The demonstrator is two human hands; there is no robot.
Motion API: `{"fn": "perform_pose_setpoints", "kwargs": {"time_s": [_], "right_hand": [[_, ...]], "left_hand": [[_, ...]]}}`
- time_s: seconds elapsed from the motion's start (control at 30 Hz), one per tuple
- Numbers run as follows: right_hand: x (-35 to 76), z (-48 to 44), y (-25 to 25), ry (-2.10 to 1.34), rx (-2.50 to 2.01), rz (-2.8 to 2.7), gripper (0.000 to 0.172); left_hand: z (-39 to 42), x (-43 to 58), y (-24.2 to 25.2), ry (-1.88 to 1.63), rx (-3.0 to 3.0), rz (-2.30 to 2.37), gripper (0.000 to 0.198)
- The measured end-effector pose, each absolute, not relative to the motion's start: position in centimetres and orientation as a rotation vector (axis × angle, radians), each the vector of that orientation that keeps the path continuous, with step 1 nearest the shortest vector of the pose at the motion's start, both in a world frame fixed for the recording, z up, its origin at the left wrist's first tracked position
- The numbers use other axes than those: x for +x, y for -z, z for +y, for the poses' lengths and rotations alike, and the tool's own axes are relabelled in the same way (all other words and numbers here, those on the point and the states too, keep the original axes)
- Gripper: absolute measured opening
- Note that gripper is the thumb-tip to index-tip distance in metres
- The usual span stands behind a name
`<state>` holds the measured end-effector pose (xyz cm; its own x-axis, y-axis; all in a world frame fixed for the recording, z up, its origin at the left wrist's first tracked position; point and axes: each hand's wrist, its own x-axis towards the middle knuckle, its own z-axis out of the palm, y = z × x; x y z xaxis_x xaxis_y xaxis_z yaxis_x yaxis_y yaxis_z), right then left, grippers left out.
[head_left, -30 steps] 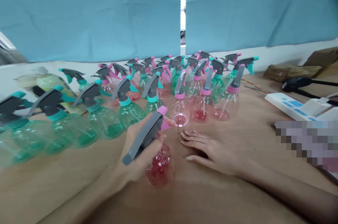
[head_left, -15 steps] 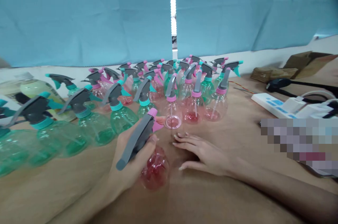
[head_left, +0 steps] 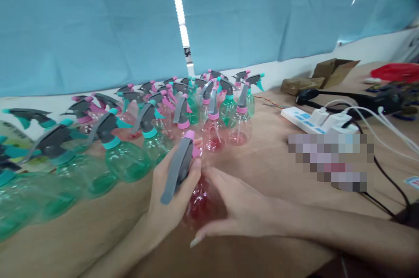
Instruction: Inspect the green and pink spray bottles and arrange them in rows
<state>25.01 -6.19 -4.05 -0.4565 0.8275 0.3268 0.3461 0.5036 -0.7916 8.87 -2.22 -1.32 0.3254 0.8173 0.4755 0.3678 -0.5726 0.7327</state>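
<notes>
A pink spray bottle point(head_left: 199, 199) with a grey trigger head and pink nozzle stands in front of me, with red showing inside its clear body. My left hand point(head_left: 178, 177) is closed around its neck and spray head, the grey lever lying over the hand. Cupped around the right side of the body is my right hand point(head_left: 238, 208), its thumb stretched out low in front and its fingertips partly hidden behind the bottle. Just beyond stand pink-collared spray bottles point(head_left: 214, 134). Green spray bottles point(head_left: 126, 160) line up on the left.
More pink and green spray bottles crowd the back of the brown table point(head_left: 268, 169). To the right lie a white power strip point(head_left: 303, 121) with plugs and cables, a black arm-like object point(head_left: 343, 99), an open cardboard box point(head_left: 334, 73) and a blurred-out item.
My right hand has come from the table onto the pink bottle's right side. My left hand keeps its hold. The view has swung to the right.
</notes>
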Motion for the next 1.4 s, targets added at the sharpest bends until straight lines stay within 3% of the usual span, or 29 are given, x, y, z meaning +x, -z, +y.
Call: {"fn": "perform_pose_setpoints", "kwargs": {"time_s": [0.47, 0.6, 0.8, 1.0, 1.4], "right_hand": [[31.6, -7.9, 4.2, -0.627, -1.084, -1.918, 0.069], [33.7, -8.1, 4.4, -0.569, -1.170, -1.957, 0.061], [38.0, -7.8, 4.7, -0.401, -1.405, -1.942, 0.051], [42.4, -5.9, 4.2, -0.311, -1.688, -1.935, 0.056], [46.3, 1.3, 3.2, -0.135, -1.943, -1.892, 0.052]], "left_hand": [[-1.6, 18.2, 1.4, -1.189, 2.206, 0.751, 0.022], [-1.1, 19.5, 2.1, -1.158, 2.281, 0.726, 0.027], [-0.9, 17.7, 6.2, -0.804, 2.388, 0.750, 0.051], [-0.9, 15.4, 8.6, -0.476, 2.637, 0.946, 0.045], [-0.9, 15.8, 9.3, -0.323, 2.883, 0.923, 0.043]]}}
